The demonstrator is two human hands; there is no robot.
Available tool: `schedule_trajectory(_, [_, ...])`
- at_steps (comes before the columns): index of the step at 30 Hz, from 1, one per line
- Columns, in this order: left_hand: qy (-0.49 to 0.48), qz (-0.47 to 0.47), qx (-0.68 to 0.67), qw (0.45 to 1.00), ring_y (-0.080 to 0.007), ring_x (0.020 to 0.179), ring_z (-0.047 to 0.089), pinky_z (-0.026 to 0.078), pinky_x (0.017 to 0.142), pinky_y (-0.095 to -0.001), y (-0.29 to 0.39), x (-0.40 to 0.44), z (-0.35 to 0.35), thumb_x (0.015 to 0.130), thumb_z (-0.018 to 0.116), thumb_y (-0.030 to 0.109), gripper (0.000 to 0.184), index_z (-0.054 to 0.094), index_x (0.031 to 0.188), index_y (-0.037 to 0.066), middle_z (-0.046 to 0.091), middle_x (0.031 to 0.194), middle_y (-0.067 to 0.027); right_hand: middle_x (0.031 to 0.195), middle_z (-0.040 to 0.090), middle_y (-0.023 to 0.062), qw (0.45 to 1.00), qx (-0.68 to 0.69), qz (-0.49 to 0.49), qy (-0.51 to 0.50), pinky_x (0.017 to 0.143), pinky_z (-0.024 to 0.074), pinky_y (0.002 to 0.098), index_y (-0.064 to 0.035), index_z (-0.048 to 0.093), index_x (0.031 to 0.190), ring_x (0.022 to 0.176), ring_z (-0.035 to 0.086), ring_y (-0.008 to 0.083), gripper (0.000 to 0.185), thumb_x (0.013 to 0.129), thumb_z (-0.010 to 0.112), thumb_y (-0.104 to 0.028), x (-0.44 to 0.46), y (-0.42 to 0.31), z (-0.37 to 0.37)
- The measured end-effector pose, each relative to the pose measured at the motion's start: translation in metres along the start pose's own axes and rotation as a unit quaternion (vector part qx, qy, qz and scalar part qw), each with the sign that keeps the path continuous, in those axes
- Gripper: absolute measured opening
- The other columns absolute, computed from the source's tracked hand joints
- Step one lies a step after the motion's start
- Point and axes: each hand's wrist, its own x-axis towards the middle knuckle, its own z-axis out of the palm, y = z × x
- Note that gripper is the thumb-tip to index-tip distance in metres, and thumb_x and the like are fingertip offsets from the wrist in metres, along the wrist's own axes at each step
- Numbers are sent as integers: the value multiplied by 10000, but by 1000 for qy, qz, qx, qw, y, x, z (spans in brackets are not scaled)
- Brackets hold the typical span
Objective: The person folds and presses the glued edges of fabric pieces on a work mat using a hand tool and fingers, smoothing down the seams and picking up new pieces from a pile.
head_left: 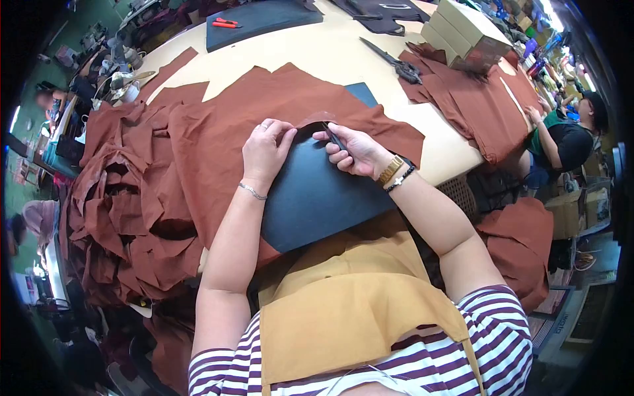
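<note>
In the middle of the head view, a large reddish-brown sheet of soft material, cloth or leather, lies over a dark blue-grey board. My left hand pinches the sheet's near edge, its fingertips closed on it. Just to the right, my right hand is wrapped round a slim black tool whose exact kind I cannot make out. The tool's tip meets the sheet's curved edge, where a dark underside shows. Both hands are above the board's far side.
Crumpled brown offcuts heap at the left. On the pale table are a red cutter on another board, large scissors and cardboard boxes. More brown pieces lie at right, beside another person.
</note>
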Motion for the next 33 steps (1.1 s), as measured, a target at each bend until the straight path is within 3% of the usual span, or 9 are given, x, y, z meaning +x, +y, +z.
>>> schedule_trajectory(17, [12, -15, -46, 999, -200, 793, 653, 532, 683, -343, -5, 1, -1, 865, 689, 237, 121, 689, 865, 117, 657, 869, -22, 661, 407, -47, 998, -10, -59, 23, 380, 258, 149, -56, 517, 1149, 490, 321, 19, 335, 1053, 391, -351, 4, 6, 3])
schedule_trajectory(23, [12, -13, -43, 999, -191, 799, 654, 532, 689, -337, -5, 1, -2, 864, 691, 232, 122, 686, 862, 110, 659, 872, -19, 649, 408, -55, 1000, -1, -24, -20, 379, 260, 149, -54, 533, 1129, 488, 336, 17, 351, 1044, 408, -371, 4, 1, 3])
schedule_trajectory(29, [11, -6, -30, 999, -191, 803, 653, 533, 693, -335, -4, 1, 0, 866, 688, 227, 111, 686, 864, 116, 658, 873, -18, 657, 424, -47, 996, -22, -75, 34, 379, 256, 152, -57, 531, 1129, 487, 330, 17, 359, 1042, 408, -383, 7, 7, 7])
schedule_trajectory(33, [7, -19, -47, 999, -206, 811, 653, 532, 701, -344, -3, 1, -2, 865, 687, 221, 103, 686, 864, 117, 659, 876, -22, 670, 424, -42, 998, -26, -47, 13, 380, 256, 153, -65, 521, 1128, 488, 319, 21, 338, 1051, 392, -368, 2, 5, 8])
